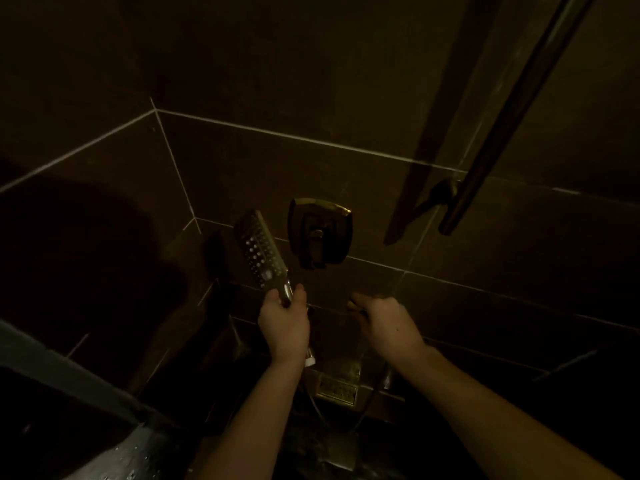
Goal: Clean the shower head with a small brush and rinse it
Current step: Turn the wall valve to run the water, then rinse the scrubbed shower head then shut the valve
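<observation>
Forearms reach up from the bottom of the view into a dim, dark-tiled shower corner, and nearest along them lie the two hands. The left hand (284, 323) is wrapped round the handle of the shower head (260, 251), fingers curled on one side and thumb laid up the other, so that the long rectangular spray face is held upright and turned toward the camera, just left of the wall valve plate (320, 233). A small white end shows below the left wrist; whether it belongs to the handle's hose fitting or to something else cannot be told. The right hand (388, 323) is held beside it with fingers bent toward the wall, and something thin and dark may be pinched at its fingertips; whether this is the small brush cannot be told in this light. The shower head is judged to be rigid and fairly light, with a polished, probably wet handle that would slip in a loose hold, and with a hose (372, 396) whose pull would be felt at the lower end. Hold is best taken where it is taken now, low on the handle and clear of the nozzle rows, so that the face stays free for scrubbing. Below the hands a brass-coloured fitting (337, 384) is seen on the wall, and farther off, up to the right, a slanted rail (512, 109) is fixed to the tiles.
</observation>
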A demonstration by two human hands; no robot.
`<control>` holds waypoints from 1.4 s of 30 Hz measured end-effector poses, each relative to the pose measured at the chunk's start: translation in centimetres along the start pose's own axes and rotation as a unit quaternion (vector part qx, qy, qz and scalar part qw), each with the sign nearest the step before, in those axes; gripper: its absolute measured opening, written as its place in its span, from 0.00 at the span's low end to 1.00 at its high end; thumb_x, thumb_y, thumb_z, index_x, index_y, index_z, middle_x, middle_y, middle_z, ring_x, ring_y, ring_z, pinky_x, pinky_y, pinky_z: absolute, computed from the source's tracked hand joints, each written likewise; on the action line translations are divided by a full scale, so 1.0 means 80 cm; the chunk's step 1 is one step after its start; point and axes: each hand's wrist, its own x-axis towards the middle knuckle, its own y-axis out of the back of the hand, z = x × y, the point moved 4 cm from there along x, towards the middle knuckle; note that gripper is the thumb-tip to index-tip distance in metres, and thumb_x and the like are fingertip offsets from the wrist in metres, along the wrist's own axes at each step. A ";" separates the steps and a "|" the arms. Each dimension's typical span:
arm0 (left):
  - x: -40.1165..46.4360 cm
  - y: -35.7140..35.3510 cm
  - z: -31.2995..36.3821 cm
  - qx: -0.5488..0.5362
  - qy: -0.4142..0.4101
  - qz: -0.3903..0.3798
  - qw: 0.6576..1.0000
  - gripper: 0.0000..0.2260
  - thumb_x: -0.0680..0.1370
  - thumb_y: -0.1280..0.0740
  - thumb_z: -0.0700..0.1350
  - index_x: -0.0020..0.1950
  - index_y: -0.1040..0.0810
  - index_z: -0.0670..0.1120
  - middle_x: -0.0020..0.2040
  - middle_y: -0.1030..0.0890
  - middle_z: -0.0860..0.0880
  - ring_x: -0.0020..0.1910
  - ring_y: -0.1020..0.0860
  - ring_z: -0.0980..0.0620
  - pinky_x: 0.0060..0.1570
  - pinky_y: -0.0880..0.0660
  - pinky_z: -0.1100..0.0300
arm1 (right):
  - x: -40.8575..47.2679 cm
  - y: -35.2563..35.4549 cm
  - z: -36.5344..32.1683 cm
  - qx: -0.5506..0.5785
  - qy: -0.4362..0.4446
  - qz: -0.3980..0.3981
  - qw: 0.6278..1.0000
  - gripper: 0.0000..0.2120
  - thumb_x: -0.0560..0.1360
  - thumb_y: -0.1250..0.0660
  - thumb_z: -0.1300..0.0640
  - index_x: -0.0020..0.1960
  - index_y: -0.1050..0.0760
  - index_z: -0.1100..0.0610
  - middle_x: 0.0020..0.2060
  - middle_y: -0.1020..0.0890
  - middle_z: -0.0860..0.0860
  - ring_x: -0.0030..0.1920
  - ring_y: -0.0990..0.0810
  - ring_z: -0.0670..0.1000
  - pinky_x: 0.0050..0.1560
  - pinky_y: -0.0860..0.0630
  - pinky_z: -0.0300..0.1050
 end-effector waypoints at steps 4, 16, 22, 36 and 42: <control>-0.012 -0.008 0.008 -0.252 0.141 0.019 0.957 0.13 0.78 0.27 0.44 0.60 0.25 0.46 0.45 0.21 0.46 0.37 0.21 0.52 0.35 0.21 0.57 | -0.033 0.012 -0.017 0.051 0.039 0.004 0.998 0.18 0.80 0.39 0.52 0.70 0.32 0.47 0.58 0.22 0.48 0.54 0.21 0.46 0.53 0.22 0.43; -0.048 -0.032 0.043 -0.413 0.229 0.016 0.881 0.10 0.78 0.28 0.45 0.57 0.21 0.44 0.31 0.29 0.52 0.25 0.33 0.56 0.28 0.31 0.60 | -0.102 0.046 -0.038 0.092 0.074 0.023 0.993 0.09 0.80 0.41 0.48 0.60 0.30 0.46 0.47 0.24 0.45 0.44 0.24 0.42 0.44 0.22 0.43; -0.064 -0.028 0.052 -0.413 0.184 0.037 0.891 0.10 0.79 0.30 0.43 0.60 0.21 0.44 0.32 0.28 0.52 0.26 0.32 0.56 0.28 0.30 0.60 | -0.109 0.059 -0.042 0.064 0.088 0.015 0.994 0.12 0.80 0.40 0.48 0.63 0.31 0.46 0.49 0.24 0.45 0.45 0.24 0.43 0.45 0.21 0.42; -0.067 -0.020 0.058 -0.439 0.210 0.045 0.873 0.02 0.79 0.32 0.40 0.50 0.23 0.46 0.30 0.29 0.53 0.25 0.31 0.56 0.30 0.30 0.60 | -0.109 0.060 -0.063 0.080 0.061 -0.009 0.995 0.10 0.80 0.40 0.49 0.61 0.29 0.47 0.46 0.22 0.46 0.40 0.24 0.43 0.37 0.26 0.39; -0.067 -0.021 0.058 -0.443 0.199 -0.003 0.874 0.07 0.78 0.34 0.37 0.43 0.26 0.48 0.29 0.31 0.54 0.24 0.34 0.57 0.28 0.32 0.61 | -0.108 0.067 -0.062 0.137 0.034 -0.077 0.987 0.07 0.80 0.40 0.51 0.57 0.27 0.46 0.41 0.22 0.45 0.36 0.22 0.44 0.34 0.28 0.38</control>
